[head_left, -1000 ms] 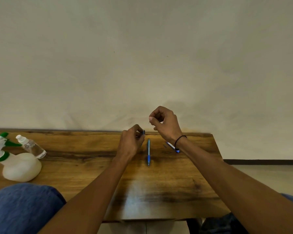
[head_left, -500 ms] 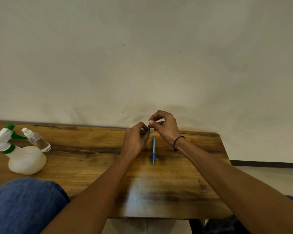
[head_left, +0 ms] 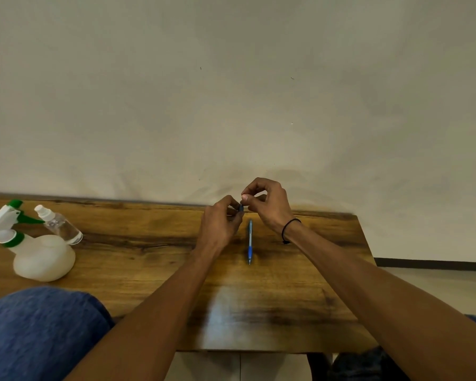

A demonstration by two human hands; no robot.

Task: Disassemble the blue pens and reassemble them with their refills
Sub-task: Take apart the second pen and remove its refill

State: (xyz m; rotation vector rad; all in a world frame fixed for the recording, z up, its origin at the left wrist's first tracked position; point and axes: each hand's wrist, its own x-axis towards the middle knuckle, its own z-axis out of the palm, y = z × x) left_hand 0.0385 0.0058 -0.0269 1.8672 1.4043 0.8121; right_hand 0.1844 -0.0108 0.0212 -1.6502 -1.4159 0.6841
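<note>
Against plain wall — wooden table (head_left: 149, 270) | blue pen (head_left: 249, 242) lying | both hands' fingers (head_left: 252, 199) pinch small blue piece (head_left: 241, 207)

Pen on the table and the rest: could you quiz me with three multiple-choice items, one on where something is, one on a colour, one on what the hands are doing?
1. Where does the pen lie on the table?
A. Between the two forearms
B. Beside the spray bottle
C. At the near edge

2. What colour is the spray bottle trigger?
A. Red
B. Green
C. Black

3. What are the hands doing?
A. Resting flat
B. Both pinching a small blue part
C. Holding the clear bottle

Answers: 1 A, it lies lengthwise between the forearms. 2 B, green shows on the nozzle and collar. 3 B, left hand and right hand meet at the blue part.
</note>
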